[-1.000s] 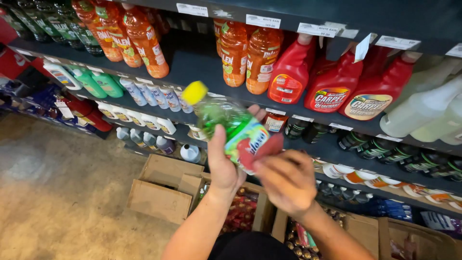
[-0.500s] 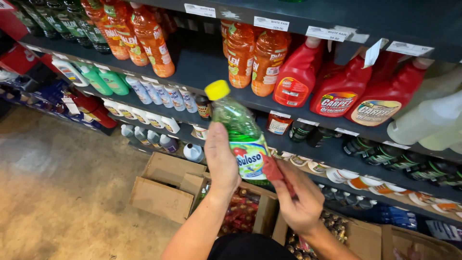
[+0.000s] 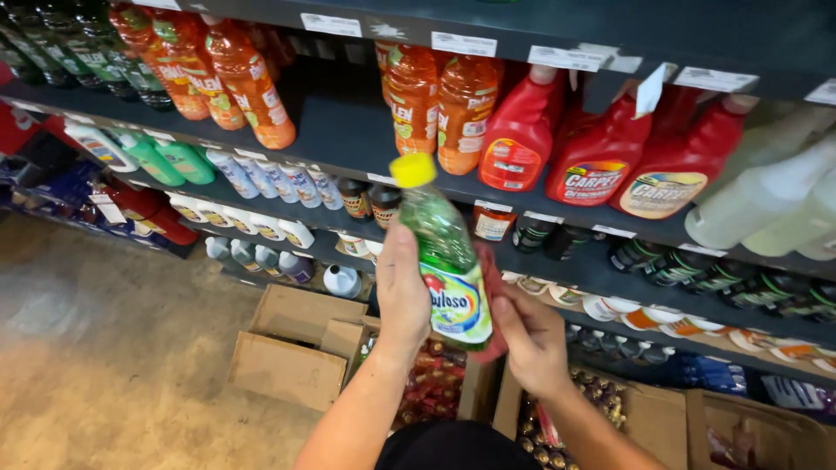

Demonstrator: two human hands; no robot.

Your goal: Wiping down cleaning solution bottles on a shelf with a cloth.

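Before the dark metal shelves (image 3: 348, 130), a clear plastic bottle of green liquid with a yellow screw cap (image 3: 440, 252) is being held up in the air, tilted so its cap is leaning toward the upper left, level with the middle shelf. The left hand (image 3: 402, 292) is wrapping the bottle's lower half from the left, thumb and fingers curling closed around the labelled part. The right hand (image 3: 533, 335) is pressing a red cloth (image 3: 494, 305) against the bottle's right and lower side; its fingers are bent around the cloth, gripping it, and the cloth is touching the bottle.

Behind the bottle, on the upper shelf, tall orange bottles of liquid (image 3: 440, 109) are standing upright, with more orange bottles (image 3: 248, 83) farther left. Just to the right of them, red plastic spray jugs (image 3: 601, 157) are standing in a row, and pale translucent jugs (image 3: 766, 204) are sitting at the far right. On the middle shelf, small white and green bottles (image 3: 165, 157) are lining the left part, and small dark jars (image 3: 370, 200) are standing just behind the cap.

Below the hands, open brown cardboard boxes (image 3: 292, 348) are resting on the worn concrete floor (image 3: 96, 365), some holding packed goods too small to tell.
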